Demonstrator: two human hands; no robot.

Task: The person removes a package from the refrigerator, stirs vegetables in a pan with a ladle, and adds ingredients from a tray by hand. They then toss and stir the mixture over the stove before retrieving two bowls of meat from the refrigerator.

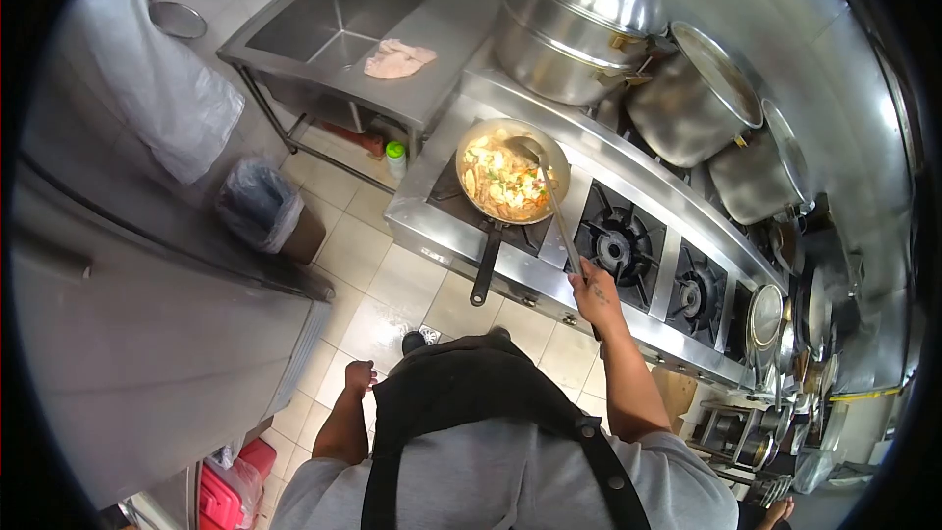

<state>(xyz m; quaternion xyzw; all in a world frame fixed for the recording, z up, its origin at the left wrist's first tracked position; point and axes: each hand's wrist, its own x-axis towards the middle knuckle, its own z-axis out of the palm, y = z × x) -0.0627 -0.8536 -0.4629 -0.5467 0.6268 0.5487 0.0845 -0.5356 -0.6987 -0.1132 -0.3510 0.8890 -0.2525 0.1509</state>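
Observation:
My right hand (595, 296) is wrapped round the long handle of a metal ladle (551, 198). The ladle's bowl rests in the upper right of a frying pan (562, 165) on the left burner. Chopped food (502, 177), yellow, white, orange and green, fills much of the pan. The pan's black handle (487, 265) points toward me over the stove's front edge, with no hand on it. My left hand (360, 375) hangs low beside my apron, away from the stove, its fingers curled; whether it holds anything does not show.
Two black burners (613, 249) lie right of the pan. Large steel pots (694, 106) stand behind. A sink (339, 25) with a pink cloth (399, 59) is at upper left, a bin (270, 208) below it. At the lower right edge another person's hand (780, 510) shows.

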